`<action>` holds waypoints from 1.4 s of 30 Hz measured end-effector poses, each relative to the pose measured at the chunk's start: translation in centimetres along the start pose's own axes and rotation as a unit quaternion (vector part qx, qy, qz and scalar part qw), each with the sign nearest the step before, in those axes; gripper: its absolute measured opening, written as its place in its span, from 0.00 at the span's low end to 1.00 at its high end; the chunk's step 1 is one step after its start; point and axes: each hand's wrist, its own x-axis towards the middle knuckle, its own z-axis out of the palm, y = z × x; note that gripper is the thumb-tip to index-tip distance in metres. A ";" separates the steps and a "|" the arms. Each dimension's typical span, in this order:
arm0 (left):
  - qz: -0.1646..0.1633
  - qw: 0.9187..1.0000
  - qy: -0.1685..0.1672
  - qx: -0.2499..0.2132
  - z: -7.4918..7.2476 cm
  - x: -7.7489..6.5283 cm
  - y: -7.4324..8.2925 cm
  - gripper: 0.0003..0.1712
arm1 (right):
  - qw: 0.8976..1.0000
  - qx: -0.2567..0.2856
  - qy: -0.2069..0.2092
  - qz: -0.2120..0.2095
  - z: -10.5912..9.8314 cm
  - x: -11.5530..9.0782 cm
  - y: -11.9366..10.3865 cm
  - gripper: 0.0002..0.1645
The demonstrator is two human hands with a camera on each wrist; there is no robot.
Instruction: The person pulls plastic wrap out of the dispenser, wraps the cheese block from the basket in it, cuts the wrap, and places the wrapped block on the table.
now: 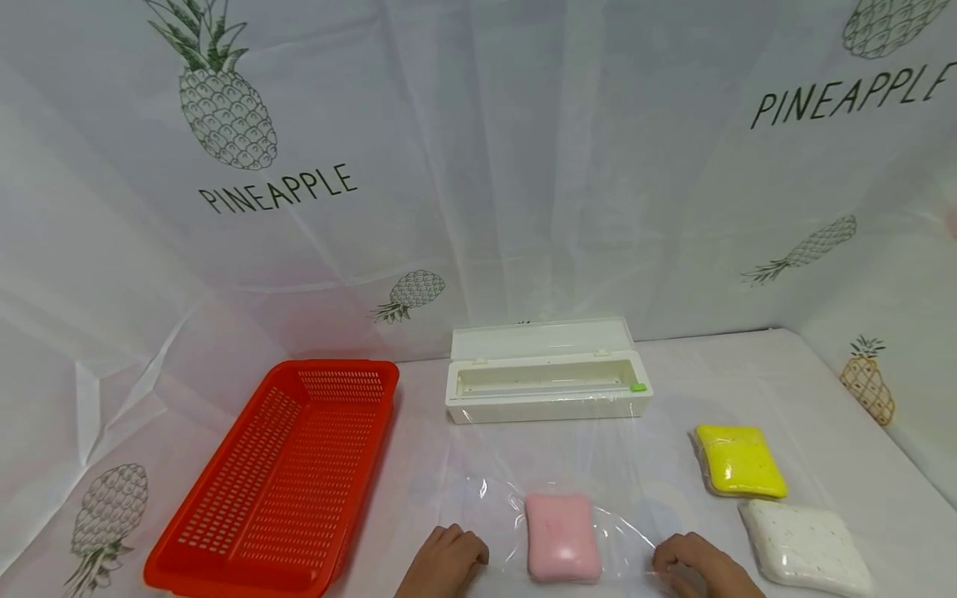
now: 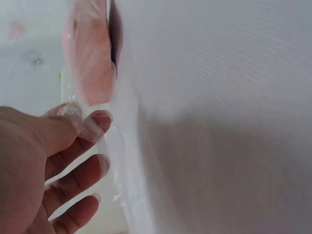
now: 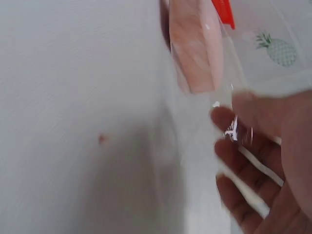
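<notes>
A pink, pillow-shaped block [image 1: 563, 538] with a peach-coloured side lies on a sheet of clear cling film [image 1: 624, 540] between my two hands. On its left, my left hand [image 1: 444, 563] pinches the film's edge between thumb and index finger; the left wrist view shows the gathered film [image 2: 87, 126] there. My right hand [image 1: 703, 566] pinches the opposite side, where shiny film [image 3: 234, 130] shows between thumb and fingers in the right wrist view. In both wrist views film overlaps the pink block [image 3: 195, 48], and the other fingers are spread and slightly bent.
Behind the block stands a long white box [image 1: 549, 407] with its lid raised and a green slider [image 1: 638, 387]. A red perforated basket [image 1: 366, 465] is at the left. Right of my right hand lie a film-wrapped yellow block [image 1: 740, 461] and a white one [image 1: 807, 544].
</notes>
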 end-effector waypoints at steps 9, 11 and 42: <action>-0.024 0.996 0.070 -0.048 1.2 0.4 -0.1 0.13 | 0.984 -0.021 -0.001 0.177 0.8 2.1 -2.0 0.06; -0.031 0.997 0.059 -0.049 1.2 0.3 -0.2 0.12 | 0.979 -0.019 0.002 0.201 1.0 2.2 -2.1 0.05; 0.026 0.977 0.101 0.188 2.2 5.1 5.0 0.21 | 0.935 -0.265 0.169 -0.163 4.6 5.7 -6.7 0.14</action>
